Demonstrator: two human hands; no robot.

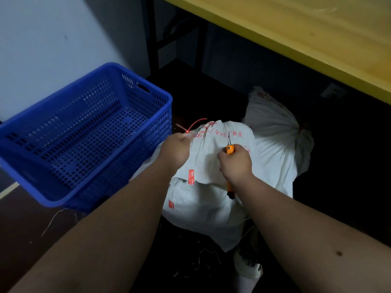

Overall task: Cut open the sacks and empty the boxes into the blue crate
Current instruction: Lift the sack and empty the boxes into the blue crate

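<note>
Head view: the blue crate sits to the left of both hands and close beside the left hand, its open top facing up, nothing visible inside it. Directly under and ahead of the hands lies the near white sack, bulging, its gathered neck drawn up toward the left hand. A second white sack lies beyond and to the right of the right hand, its own neck tied at its far right end.

The left hand is curled tight around the bunched neck of the near sack, just below the red zip tie, whose tail sticks out up and away from the knuckles. The right hand is closed round an orange utility knife, blade extended and pointing away from the person. The blade tip sits to the right of the tie, with a stretch of taut sack cloth between them, so the cut, as I judge it, calls for the knife to travel leftward toward the held neck or into the cloth just beneath the tip. The right hand is the nearer one to that cloth; the left only anchors.

Whether the blade already touches the fabric cannot be told. The boxes are hidden inside the sacks. The sack's lower end is lost in dark floor, and the red printing is too blurred to read. A yellow surface crosses above, far beyond the hands.
</note>
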